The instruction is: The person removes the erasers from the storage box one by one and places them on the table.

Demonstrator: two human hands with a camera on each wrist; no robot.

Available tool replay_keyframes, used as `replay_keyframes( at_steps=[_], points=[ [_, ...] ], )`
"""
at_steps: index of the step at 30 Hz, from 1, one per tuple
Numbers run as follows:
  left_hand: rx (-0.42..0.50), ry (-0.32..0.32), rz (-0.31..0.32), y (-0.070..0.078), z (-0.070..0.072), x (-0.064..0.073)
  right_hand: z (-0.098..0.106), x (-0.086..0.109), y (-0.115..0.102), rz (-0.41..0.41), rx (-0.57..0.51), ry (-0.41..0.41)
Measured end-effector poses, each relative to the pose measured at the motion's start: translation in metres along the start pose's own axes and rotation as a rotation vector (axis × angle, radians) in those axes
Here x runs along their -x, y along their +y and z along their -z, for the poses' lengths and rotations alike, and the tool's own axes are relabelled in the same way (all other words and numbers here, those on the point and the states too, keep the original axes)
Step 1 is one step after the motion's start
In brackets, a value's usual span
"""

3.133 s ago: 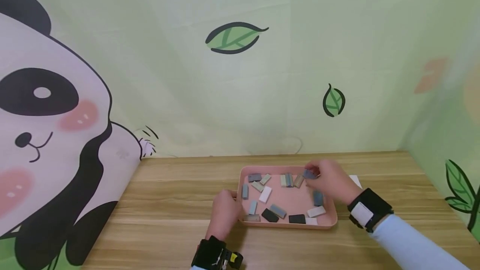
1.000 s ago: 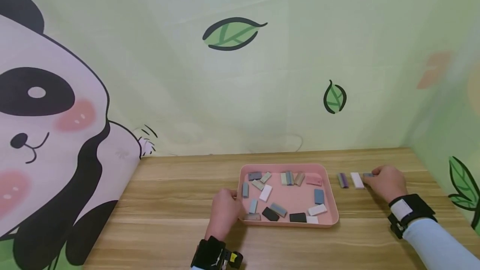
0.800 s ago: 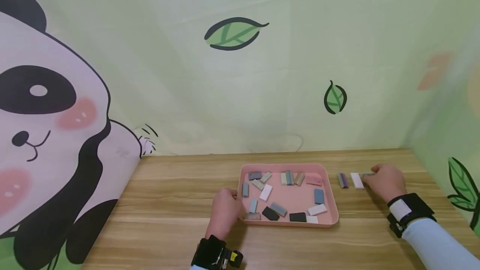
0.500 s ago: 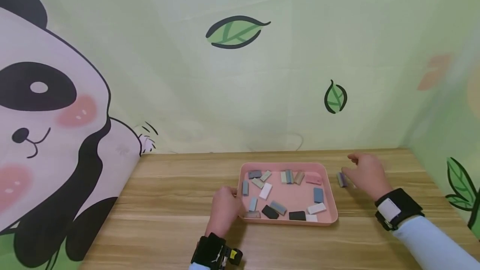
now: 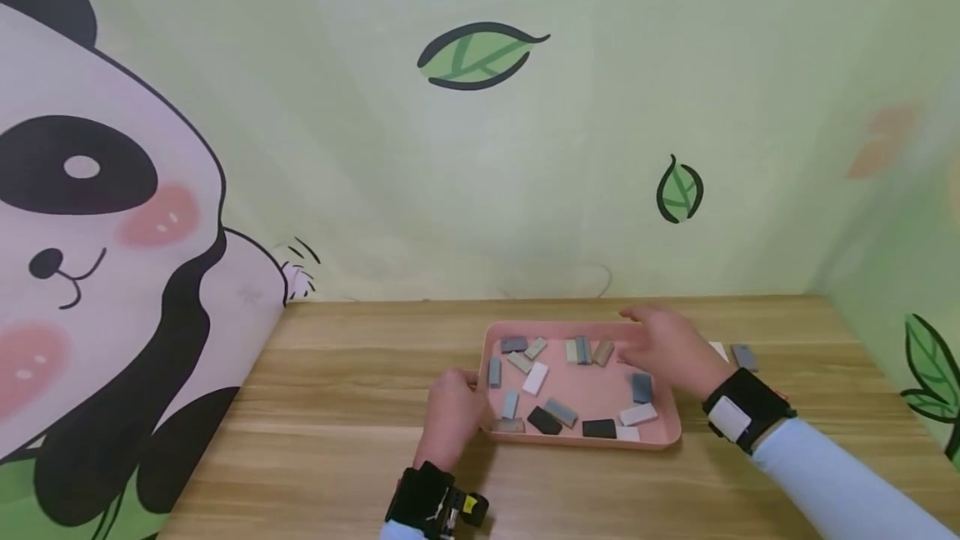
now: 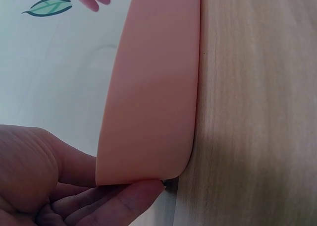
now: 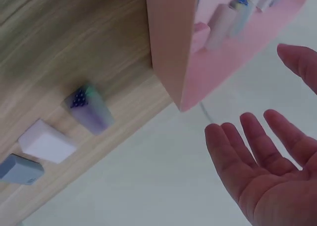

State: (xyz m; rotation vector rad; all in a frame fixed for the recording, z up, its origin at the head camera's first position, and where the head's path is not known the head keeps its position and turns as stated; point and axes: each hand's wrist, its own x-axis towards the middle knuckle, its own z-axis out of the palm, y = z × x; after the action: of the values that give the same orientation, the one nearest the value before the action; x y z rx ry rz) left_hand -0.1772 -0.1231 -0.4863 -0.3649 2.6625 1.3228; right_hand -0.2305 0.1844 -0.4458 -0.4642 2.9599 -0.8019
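Note:
A shallow pink tray (image 5: 585, 442) on the wooden table bears several small eraser-like blocks in white, black, grey, blue and beige. My left hand (image 5: 452, 411) grips the tray's left side; the left wrist view shows fingers and thumb pinching its corner. Over the tray's back right part, my right hand (image 5: 671, 348) hovers with fingers spread, holding nothing. In the right wrist view a pink block (image 7: 200, 35) lies inside the tray; the hand hides it in the head view. Outside stand a purple block (image 7: 89, 109), a white block (image 7: 47, 141) and a grey-blue block (image 7: 21, 170) in a row.
A pale green backdrop (image 5: 360, 148) with leaves and a large panda rises behind the wooden table (image 5: 360, 382). Inside the tray, black blocks (image 5: 598, 428) lie along the front and a dark blue block (image 5: 641, 387) lies near the right wall.
My right hand carried a grey-blue block out of the tray, set it right of the white block and let go. It then came back left over the tray. The left hand stayed put.

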Motion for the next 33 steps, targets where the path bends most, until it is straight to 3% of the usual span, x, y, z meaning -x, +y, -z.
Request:
replay_keyframes(
  at_steps=[6, 12, 18, 22, 33],
  points=[
    [-0.014, 0.02, -0.035, 0.001, 0.0, -0.002, -0.013, -0.005, -0.002, 0.025, 0.062, -0.055],
    [-0.012, 0.013, -0.049, 0.001, 0.0, -0.002, -0.025, -0.006, -0.001, 0.012, 0.049, -0.121],
    [-0.016, 0.014, -0.066, 0.0, 0.0, -0.001, -0.035, -0.01, 0.001, 0.086, 0.124, -0.089],
    [-0.02, 0.015, -0.047, 0.0, 0.001, -0.001, -0.038, -0.012, 0.0, 0.107, 0.181, -0.082],
    [-0.015, -0.006, 0.003, 0.002, 0.002, 0.001, -0.039, -0.012, -0.006, 0.06, 0.249, -0.109]
  ],
)
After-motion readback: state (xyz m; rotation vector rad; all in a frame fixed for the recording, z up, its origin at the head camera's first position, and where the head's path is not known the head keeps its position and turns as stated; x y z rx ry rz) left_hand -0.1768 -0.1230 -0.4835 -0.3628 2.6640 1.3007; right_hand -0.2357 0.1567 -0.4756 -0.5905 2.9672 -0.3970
